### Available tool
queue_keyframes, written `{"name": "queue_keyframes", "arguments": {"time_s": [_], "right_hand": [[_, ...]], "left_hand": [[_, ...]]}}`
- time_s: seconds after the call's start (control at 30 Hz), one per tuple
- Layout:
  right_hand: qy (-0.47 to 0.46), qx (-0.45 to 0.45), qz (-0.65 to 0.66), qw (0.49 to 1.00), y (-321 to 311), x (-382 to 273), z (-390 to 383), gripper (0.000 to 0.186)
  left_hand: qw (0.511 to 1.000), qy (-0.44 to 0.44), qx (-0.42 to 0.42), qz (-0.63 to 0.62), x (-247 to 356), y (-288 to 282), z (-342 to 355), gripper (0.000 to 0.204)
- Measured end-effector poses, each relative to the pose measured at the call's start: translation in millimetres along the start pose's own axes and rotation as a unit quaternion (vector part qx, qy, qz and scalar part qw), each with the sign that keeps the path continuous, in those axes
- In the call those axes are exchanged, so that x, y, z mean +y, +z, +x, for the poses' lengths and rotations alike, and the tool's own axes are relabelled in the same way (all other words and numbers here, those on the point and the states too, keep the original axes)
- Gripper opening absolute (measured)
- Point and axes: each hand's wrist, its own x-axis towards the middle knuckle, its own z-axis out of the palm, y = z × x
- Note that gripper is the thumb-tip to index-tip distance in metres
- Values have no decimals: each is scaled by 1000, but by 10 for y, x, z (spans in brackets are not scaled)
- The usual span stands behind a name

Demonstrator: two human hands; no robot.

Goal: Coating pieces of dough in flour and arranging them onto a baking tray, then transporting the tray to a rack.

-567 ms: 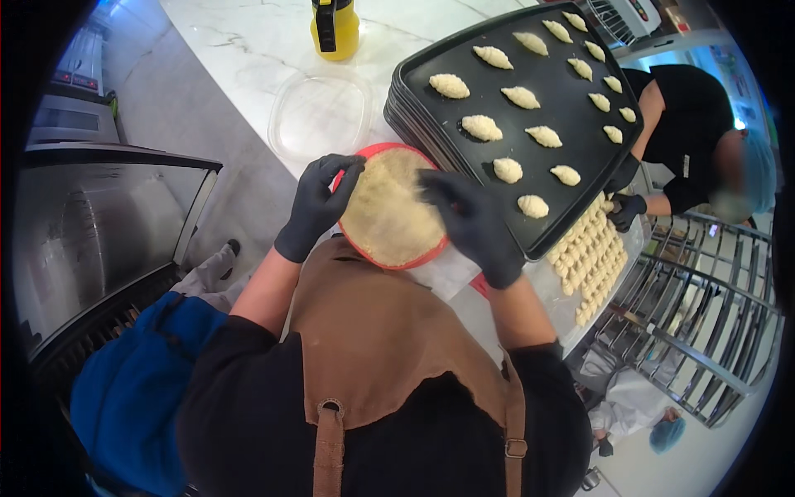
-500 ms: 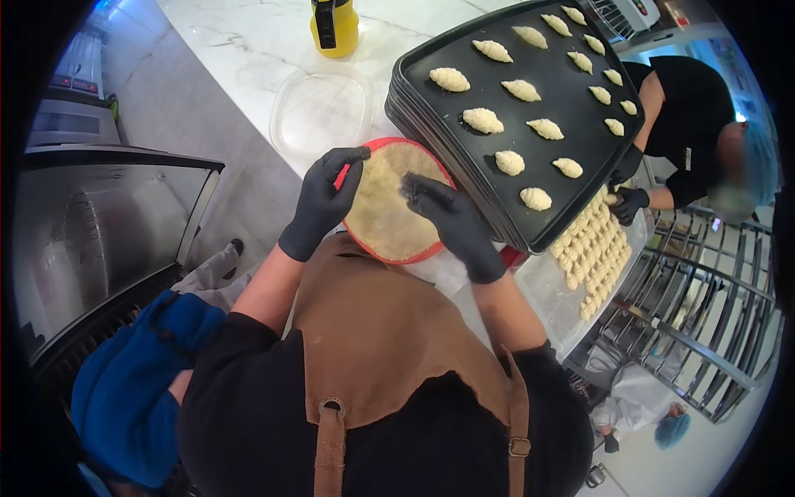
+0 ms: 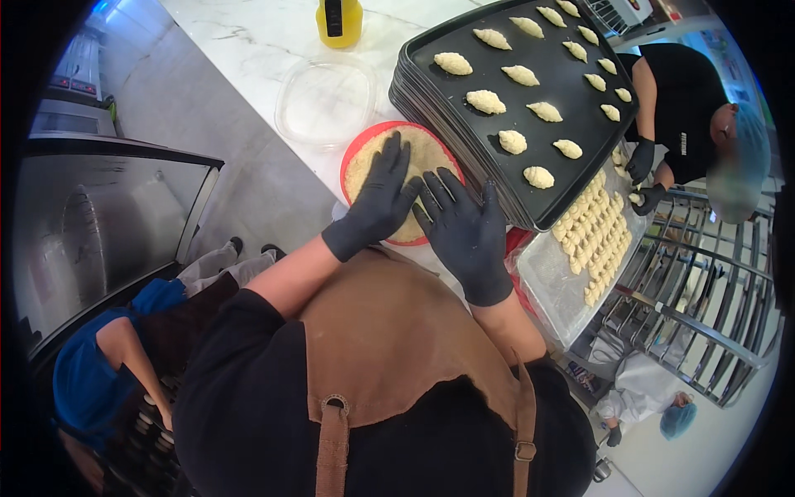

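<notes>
A round red bowl (image 3: 354, 154) of pale beige crumbs (image 3: 429, 154) stands on the counter in front of me. My left hand (image 3: 378, 197), in a black glove, lies over the crumbs with its fingers stretched out. Whether it presses on them I cannot tell. Over the bowl's right side, my black-gloved right hand (image 3: 469, 240) spreads its fingers, palm down. Neither hand holds anything that I can see. Just right of the bowl, a dark baking tray (image 3: 571, 99) tops a stack of trays and carries rows of crumb-coated, spindle-shaped dough pieces (image 3: 489, 102).
A clear plastic lid (image 3: 325, 103) and a yellow bottle (image 3: 341, 23) sit on the marble counter (image 3: 240, 45). Beyond the stack, a co-worker's gloved hands (image 3: 646, 178) are at a lined tray (image 3: 551, 290) of small dough pieces. A metal rack (image 3: 704, 306) stands at the right.
My left hand has left the bowl's rim and moved right, over the crumbs. My right hand has opened flat. The co-worker at left has shifted, an arm now reaching down.
</notes>
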Motion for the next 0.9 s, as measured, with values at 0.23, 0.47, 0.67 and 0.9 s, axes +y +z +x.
{"name": "queue_keyframes", "arguments": {"time_s": [0.23,0.47,0.67,0.9], "right_hand": [[-37,-19,-72,997,-203,141,107,69],[-147,-81,-225,960,-245,185,-61,66],[-99,-124,-264,951,-518,280,91,47],[-439,-223,-569,658,-421,215,-78,35]], "left_hand": [[975,129,-143,-115,469,-97,8,63],[983,161,15,-87,698,-236,10,51],[995,91,-18,-48,39,71,-36,43],[963,264,6,-53,662,-147,38,49]]}}
